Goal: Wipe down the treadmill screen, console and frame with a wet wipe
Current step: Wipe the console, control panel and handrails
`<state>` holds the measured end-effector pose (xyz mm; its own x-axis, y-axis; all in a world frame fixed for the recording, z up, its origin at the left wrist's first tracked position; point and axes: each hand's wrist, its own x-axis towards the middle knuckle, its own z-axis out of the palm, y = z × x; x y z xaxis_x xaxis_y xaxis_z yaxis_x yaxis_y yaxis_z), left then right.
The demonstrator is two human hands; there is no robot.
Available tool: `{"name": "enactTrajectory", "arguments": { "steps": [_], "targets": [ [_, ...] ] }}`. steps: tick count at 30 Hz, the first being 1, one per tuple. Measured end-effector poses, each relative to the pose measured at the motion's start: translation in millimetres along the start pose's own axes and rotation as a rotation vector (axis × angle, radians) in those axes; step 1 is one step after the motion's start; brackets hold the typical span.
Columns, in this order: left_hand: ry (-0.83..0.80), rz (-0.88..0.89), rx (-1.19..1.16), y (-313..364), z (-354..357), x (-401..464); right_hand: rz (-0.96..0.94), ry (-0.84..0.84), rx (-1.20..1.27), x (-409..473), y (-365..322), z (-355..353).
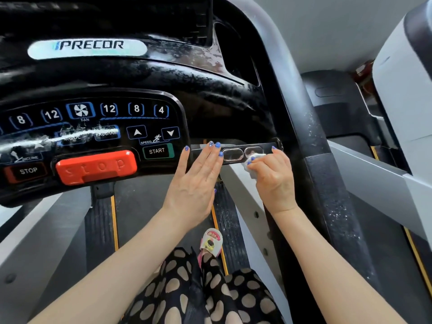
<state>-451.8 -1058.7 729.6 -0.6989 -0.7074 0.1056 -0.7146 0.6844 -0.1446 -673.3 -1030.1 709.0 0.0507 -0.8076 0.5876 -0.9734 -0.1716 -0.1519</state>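
From the head view, the left hand (pixel 198 176) lies flat with straight fingers against the black handlebar (pixel 233 153) under the console (pixel 140 90), while the right hand (pixel 273 176), fingers curled, presses a bunched wet wipe (pixel 253 160) onto the bar's oval metal sensor (pixel 252 151).

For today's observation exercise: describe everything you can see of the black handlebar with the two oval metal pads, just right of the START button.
The handlebar is a short, glossy black bar running horizontally from the console's right edge to the dark upright. Two shiny oval metal sensor pads sit side by side in its face. The left hand rests straight fingers against its left end. The right hand presses a crumpled white wet wipe against the right pad, partly covering it.
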Motion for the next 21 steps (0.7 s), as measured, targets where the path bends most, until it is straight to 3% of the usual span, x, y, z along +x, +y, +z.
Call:
{"name": "enactTrajectory", "arguments": {
  "steps": [7,11,17,21],
  "targets": [
    [-0.013,-0.005,-0.023,5,2,4,0.078,0.002,-0.060,29,17,-7],
    [-0.018,-0.005,-0.025,8,1,5,0.056,-0.147,-0.002,40,21,-2],
    [0.012,-0.005,-0.033,6,2,5,0.038,-0.297,-0.122,-2,24,-18],
    [0.029,0.001,-0.073,5,4,4,0.016,-0.242,-0.141,5,6,-10]
  ]
}}
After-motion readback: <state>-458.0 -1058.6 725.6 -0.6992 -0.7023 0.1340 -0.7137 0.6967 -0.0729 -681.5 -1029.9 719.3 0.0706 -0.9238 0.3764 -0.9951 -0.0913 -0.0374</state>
